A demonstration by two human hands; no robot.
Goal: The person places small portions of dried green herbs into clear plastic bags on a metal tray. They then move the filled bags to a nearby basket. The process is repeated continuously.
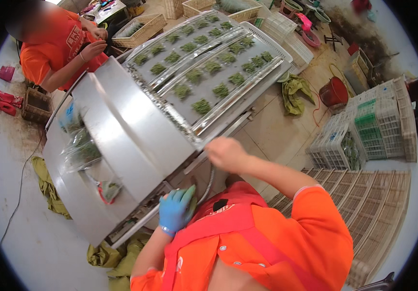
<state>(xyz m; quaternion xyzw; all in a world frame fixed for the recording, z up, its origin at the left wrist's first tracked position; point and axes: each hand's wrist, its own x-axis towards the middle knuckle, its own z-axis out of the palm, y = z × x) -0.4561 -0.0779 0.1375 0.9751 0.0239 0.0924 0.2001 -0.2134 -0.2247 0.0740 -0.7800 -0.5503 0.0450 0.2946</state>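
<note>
My left hand [174, 209], in a blue glove with green about the fingers, is curled in front of my apron by the machine's near edge. A greenish shape lies at its fingers, but I cannot make out what it is. My bare right hand [227, 154] is closed and slightly blurred beside the near corner of the metal machine [141, 116]; whatever its fingers hold is hidden. Beyond it, small green leafy bunches [201, 106] lie in rows on a grey panel [209, 82]. Clear bags of greens [83, 150] rest on the steel top at left.
Across the machine, a person [65, 53] in orange and red stands with both hands raised. White crates [335, 140] are stacked at right, beside a slatted rack [364, 208]. A red bucket [333, 92] and olive cloth [296, 94] are on the floor.
</note>
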